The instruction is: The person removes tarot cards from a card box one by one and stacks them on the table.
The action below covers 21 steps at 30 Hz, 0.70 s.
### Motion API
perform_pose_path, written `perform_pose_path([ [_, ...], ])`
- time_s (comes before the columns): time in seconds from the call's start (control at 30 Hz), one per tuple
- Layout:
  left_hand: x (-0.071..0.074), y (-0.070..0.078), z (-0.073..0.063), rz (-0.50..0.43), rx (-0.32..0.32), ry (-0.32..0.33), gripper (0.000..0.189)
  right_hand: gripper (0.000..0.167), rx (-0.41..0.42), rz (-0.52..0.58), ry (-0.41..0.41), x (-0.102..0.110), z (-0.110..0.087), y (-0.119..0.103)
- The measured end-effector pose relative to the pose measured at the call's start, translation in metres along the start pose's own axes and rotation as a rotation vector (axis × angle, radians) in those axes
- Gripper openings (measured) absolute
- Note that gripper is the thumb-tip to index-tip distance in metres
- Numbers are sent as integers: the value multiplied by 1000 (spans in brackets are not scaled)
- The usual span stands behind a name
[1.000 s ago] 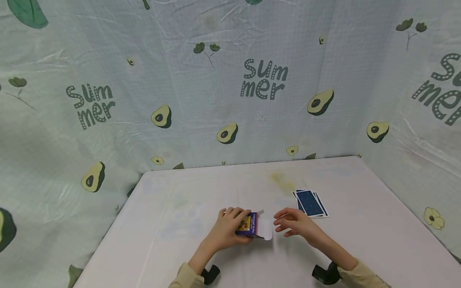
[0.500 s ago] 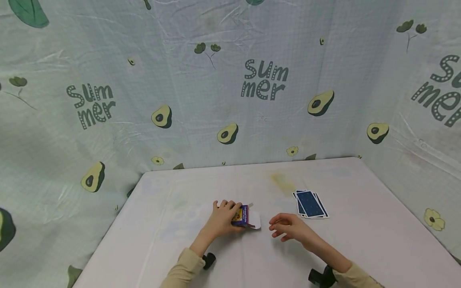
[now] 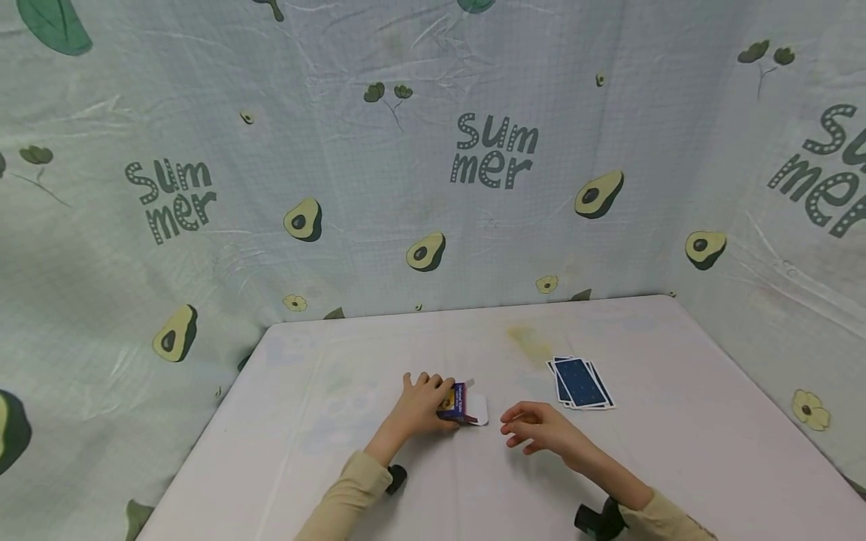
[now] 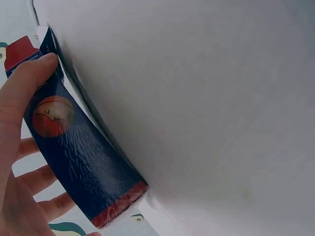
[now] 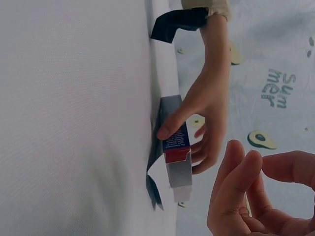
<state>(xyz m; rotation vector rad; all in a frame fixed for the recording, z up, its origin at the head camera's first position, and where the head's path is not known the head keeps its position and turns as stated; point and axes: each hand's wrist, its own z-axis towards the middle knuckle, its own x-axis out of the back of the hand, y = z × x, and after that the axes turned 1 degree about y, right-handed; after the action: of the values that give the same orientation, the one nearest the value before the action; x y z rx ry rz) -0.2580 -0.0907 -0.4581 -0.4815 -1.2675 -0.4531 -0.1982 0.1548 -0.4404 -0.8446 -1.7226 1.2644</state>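
Note:
My left hand (image 3: 418, 406) holds a small dark blue card box (image 3: 451, 403) on the table, with the fingers over it and the thumb along its near side. Its right end has a white flap (image 3: 476, 410) folded out. In the left wrist view the box (image 4: 81, 152) shows a round orange picture and red ends. The right wrist view shows the open end of the box (image 5: 175, 155); what is inside cannot be made out. My right hand (image 3: 544, 431) hovers right of the box, fingers loosely bent, holding nothing. Blue-backed cards (image 3: 580, 383) lie in an uneven pile beyond it.
A white cloth covers the table (image 3: 379, 481). Behind it and at the sides hangs a pale curtain (image 3: 338, 150) printed with avocados and lettering. Dark wrist cameras (image 3: 598, 520) are strapped to both forearms.
My left hand has carried the card box left and slightly away from me, then nearly stopped. My right hand has drifted a little left and toward me. The card pile has stayed put.

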Motion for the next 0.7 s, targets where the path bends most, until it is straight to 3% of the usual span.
perform_pose_path([
  [0.7, 0, 3, 7, -39, 37, -94, 70, 37, -10, -4, 10, 0, -1, 1],
])
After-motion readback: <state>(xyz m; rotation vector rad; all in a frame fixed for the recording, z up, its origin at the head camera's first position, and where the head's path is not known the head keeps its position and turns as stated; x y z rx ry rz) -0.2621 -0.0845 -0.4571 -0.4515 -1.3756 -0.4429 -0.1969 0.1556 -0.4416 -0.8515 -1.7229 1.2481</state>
